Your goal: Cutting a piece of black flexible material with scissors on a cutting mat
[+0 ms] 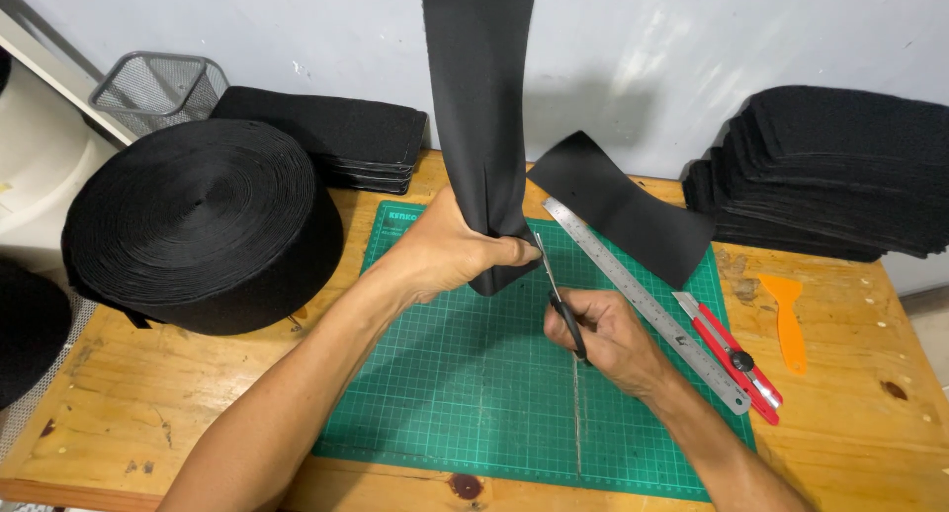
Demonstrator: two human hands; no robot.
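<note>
Fingers (pixel 504 250) of left hand (pixel 450 255) clenched round black fabric strip (pixel 479 107) at frame centre, strip's top cut off by upper edge, right hand (pixel 603 336) gripping scissors (pixel 559 295), blades partly hidden behind strip, above green cutting mat (pixel 465 384) on counter (pixel 850 413), steel ruler (pixel 643 299) just right.

Small craft workshop, worn wooden workbench (pixel 198 413), green grid cutting mat (pixel 465 393), steel ruler (pixel 643 304), red utility knife (pixel 732 359), big roll of black webbing (pixel 198 225), stacks of cut black pieces (pixel 830 176).
</note>
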